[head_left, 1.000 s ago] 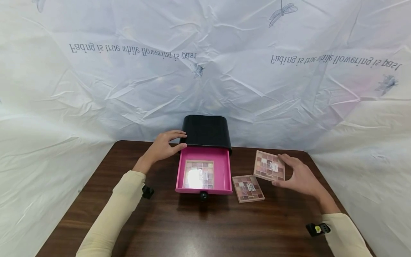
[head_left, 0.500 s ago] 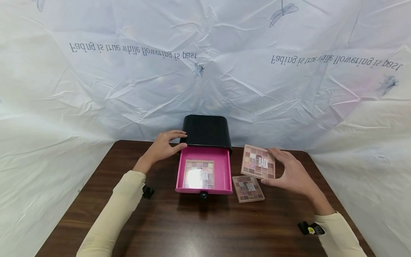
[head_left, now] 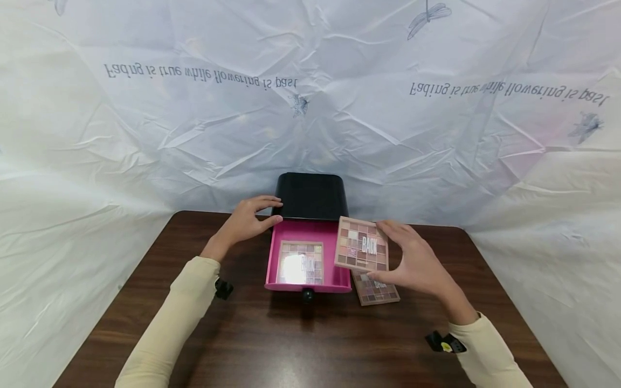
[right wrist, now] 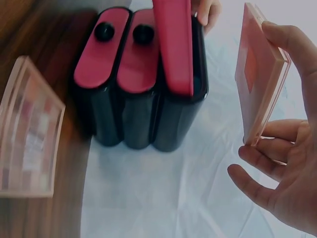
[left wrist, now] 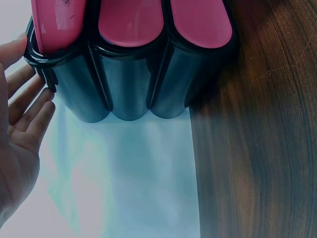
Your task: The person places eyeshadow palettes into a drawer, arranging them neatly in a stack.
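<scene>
In the head view a black drawer unit [head_left: 311, 196] stands at the back of the table, its pink top drawer [head_left: 336, 277] pulled out. One eyeshadow palette [head_left: 301, 264] lies in the left part of that drawer. My right hand [head_left: 412, 258] pinches another eyeshadow palette [head_left: 363, 244] by its right edge, raised over the drawer's right side. Beneath it, a third palette [head_left: 377, 289] lies on the table, partly covered. My left hand [head_left: 249, 221] touches the unit's left side with fairly straight, spread fingers. The right wrist view shows the held palette [right wrist: 260, 74] edge-on between thumb and fingers.
Two lower drawers [right wrist: 138, 59] with black knobs are pushed in. Brown wooden table [head_left: 291, 345] extends in front of the unit. A wrinkled white printed sheet [head_left: 310, 129] hangs behind and along both sides.
My right hand has carried its palette leftward, from beside the table palette to above the drawer's right side. The left hand, the unit and the other palettes have stayed put.
</scene>
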`<state>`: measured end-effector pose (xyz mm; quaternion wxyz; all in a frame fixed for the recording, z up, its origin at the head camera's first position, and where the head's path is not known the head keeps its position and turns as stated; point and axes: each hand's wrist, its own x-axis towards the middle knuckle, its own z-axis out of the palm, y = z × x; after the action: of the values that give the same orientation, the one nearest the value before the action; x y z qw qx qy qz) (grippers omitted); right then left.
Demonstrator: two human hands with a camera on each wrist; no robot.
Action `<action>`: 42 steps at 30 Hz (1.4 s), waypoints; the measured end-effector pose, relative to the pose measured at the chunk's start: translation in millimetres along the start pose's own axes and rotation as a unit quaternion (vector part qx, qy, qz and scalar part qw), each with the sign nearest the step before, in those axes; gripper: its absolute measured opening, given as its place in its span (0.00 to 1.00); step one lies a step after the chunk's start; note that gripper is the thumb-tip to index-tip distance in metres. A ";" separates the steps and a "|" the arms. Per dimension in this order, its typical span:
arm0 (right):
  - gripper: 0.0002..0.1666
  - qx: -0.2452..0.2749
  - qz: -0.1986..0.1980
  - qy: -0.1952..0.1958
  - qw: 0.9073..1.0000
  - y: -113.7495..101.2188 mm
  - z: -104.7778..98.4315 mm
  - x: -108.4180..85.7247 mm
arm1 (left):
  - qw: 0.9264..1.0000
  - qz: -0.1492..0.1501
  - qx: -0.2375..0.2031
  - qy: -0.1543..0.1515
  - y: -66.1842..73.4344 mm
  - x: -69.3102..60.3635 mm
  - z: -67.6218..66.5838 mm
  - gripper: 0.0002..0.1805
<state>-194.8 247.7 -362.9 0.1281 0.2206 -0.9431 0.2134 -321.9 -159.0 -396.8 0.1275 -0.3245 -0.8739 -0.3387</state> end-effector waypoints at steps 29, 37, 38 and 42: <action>0.66 0.021 -0.047 -0.047 0.998 -63.3 59.1 49.1 | 1.000 0.004 0.014 0.012 -1.6 -0.4 1.8 0.26; 0.66 -0.008 -0.066 -0.063 0.996 -66.1 73.0 55.5 | 1.000 0.005 0.013 0.010 -2.9 0.1 2.8 0.25; 0.66 -0.010 -0.068 -0.062 0.996 -66.3 73.9 55.9 | 1.000 0.005 0.013 0.010 -2.7 0.3 2.8 0.25; 0.65 -0.013 -0.075 -0.063 0.995 -67.0 76.6 57.4 | 1.000 0.005 0.014 0.011 -2.4 0.6 2.7 0.25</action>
<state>-224.5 137.4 -387.6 0.0872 0.3023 -0.9327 0.1763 -323.9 -158.2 -399.7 0.1430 -0.3230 -0.8755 -0.3296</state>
